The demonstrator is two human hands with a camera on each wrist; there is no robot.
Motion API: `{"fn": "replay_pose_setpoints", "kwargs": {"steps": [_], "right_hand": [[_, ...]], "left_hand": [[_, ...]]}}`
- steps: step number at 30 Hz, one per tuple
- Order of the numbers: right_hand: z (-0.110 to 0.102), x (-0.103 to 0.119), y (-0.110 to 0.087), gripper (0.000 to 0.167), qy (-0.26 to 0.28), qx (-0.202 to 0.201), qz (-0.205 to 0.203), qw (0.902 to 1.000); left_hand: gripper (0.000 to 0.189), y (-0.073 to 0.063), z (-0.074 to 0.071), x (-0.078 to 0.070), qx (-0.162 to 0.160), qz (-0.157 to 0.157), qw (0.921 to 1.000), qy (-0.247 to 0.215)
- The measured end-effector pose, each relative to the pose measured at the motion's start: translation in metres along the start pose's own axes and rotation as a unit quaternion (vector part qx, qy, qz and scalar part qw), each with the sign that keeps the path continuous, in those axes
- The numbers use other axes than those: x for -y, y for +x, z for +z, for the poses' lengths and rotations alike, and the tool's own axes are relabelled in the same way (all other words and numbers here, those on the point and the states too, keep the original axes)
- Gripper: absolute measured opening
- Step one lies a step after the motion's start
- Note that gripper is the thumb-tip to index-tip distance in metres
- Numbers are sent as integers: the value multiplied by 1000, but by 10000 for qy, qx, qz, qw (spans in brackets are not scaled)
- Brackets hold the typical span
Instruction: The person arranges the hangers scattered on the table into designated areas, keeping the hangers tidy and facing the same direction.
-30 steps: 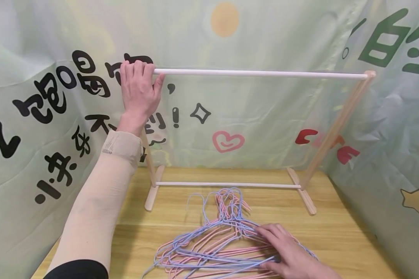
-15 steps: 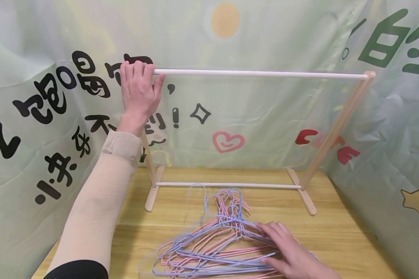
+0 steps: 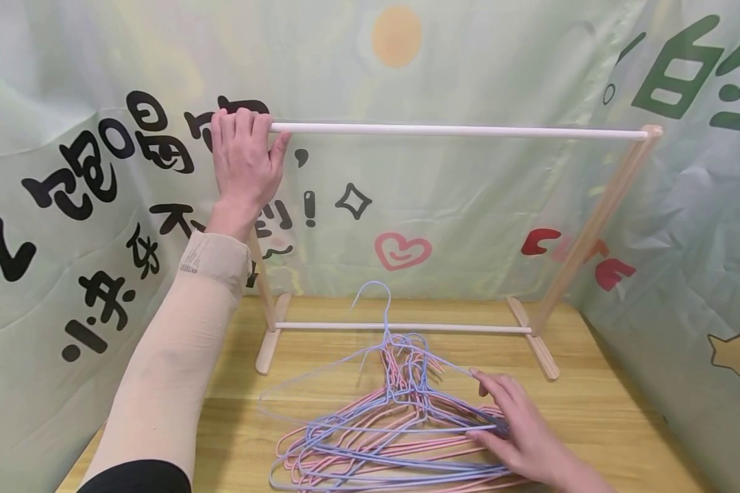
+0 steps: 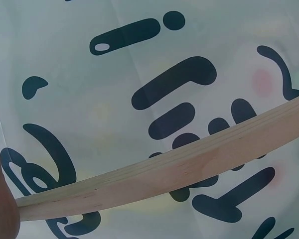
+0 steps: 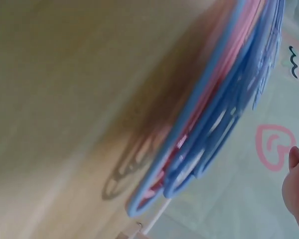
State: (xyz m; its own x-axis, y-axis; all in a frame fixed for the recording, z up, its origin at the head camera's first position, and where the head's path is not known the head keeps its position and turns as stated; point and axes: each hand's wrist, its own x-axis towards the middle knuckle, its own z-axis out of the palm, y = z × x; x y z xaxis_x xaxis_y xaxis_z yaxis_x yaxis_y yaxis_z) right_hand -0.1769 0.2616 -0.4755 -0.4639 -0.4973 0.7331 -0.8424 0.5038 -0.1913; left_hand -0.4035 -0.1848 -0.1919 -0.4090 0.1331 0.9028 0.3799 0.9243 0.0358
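Observation:
My left hand (image 3: 243, 161) grips the top left corner of a small clothes rack, its fingers over the white top rail (image 3: 456, 130). In the left wrist view, a wooden upright (image 4: 164, 172) runs out from the hand at the left edge. Low on the right, my right hand (image 3: 521, 424) pinches a blue wire hanger (image 3: 387, 311) at its right side. This hanger is tilted up above the pile, hook pointing to the back. Under it lies a heap of blue and pink hangers (image 3: 416, 390), their hooks bunched together. The right wrist view shows stacked hangers (image 5: 204, 114) edge-on, partly blurred.
The rack stands on wooden feet (image 3: 541, 356) at the back of the wood-grain table (image 3: 610, 424), with a white lower rail (image 3: 456, 328) between them. Behind and beside it hangs a pale green printed cloth (image 3: 469, 205).
One blue hanger has risen from the heap, its hook moving up and right, past the lower rail in the head view. My right hand has lifted slightly with it; my left hand stays put.

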Motion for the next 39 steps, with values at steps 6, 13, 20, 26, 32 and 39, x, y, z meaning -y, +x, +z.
{"fn": "replay_pose_setpoints", "kwargs": {"steps": [6,13,20,26,32,39], "right_hand": [[-10,-3,8,81,-424,-317,86,9986],[-25,-9,21,82,-936,-600,96,9938],[-48,-18,44,83,-1315,-963,-142,9865],[-65,-24,61,82,-1546,-1313,-364,9785],[-85,-26,74,84,-1903,-1598,-312,9681],[-107,-35,78,89,-2182,-1591,-50,9628]], "left_hand": [[55,0,-1,0,-37,25,10000,-30],[51,-1,-1,0,67,49,10000,24],[52,-1,-1,0,-64,70,10000,8],[52,0,-2,-1,-42,115,9999,-26],[54,0,-2,0,-6,111,9999,-5],[53,-1,-3,-1,-26,52,10000,-36]]}}
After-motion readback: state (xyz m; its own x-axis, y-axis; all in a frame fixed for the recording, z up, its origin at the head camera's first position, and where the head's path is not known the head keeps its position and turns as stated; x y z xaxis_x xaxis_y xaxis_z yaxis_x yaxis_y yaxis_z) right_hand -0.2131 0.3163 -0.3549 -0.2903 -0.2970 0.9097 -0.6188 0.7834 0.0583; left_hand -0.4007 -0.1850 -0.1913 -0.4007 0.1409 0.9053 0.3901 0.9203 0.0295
